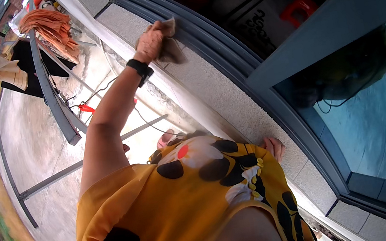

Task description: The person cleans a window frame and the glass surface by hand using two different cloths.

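Note:
My left hand (151, 44), with a black band on the wrist, is shut on a brownish cleaning cloth (171, 51). The cloth lies against the grey window frame (199, 40) and hangs over the speckled stone sill (205, 77). Lower down the same sill, my right hand (275, 147) rests on the stone near the frame. Its fingers show past the yellow printed top (190, 196), which hides the rest of that hand.
A grey window sash (326, 27) stands out at an angle, its glass reflecting the yard. Left of me is a metal rack (57, 115) with an orange mop-like bundle (50, 29) and dark cloth (26, 58). A black cable (143, 119) runs below the sill.

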A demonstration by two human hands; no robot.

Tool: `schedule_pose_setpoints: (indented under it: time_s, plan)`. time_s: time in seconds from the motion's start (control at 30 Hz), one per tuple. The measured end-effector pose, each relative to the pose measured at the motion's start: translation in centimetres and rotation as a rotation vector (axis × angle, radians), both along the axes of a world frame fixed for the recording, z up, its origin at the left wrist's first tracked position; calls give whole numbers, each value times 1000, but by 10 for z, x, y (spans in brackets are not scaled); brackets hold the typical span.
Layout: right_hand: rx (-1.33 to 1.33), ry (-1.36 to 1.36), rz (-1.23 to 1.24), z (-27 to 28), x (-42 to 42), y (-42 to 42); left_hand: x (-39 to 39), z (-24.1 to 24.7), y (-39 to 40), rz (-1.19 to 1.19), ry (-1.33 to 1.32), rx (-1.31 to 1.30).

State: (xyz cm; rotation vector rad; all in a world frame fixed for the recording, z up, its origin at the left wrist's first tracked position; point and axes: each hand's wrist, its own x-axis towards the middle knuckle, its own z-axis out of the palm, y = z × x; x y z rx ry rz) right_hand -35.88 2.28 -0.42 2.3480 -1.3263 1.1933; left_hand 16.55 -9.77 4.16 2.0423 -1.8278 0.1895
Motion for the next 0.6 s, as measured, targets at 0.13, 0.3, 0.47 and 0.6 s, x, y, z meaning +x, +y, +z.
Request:
schedule_pose_setpoints:
  time_s: [0.13,0.3,0.47,0.6]
  plan:
    - [0,3,12,3,2,-4,58,-3,-18,233,-76,76]
    - [19,-78,-8,5,6,-1,40,3,-21,100,-191,4]
    - [62,-55,8,8,4,-3,-67,-13,-12,226,-543,-65]
    - [109,-10,41,14,-1,-2,-30,0,-22,332,-349,-51]
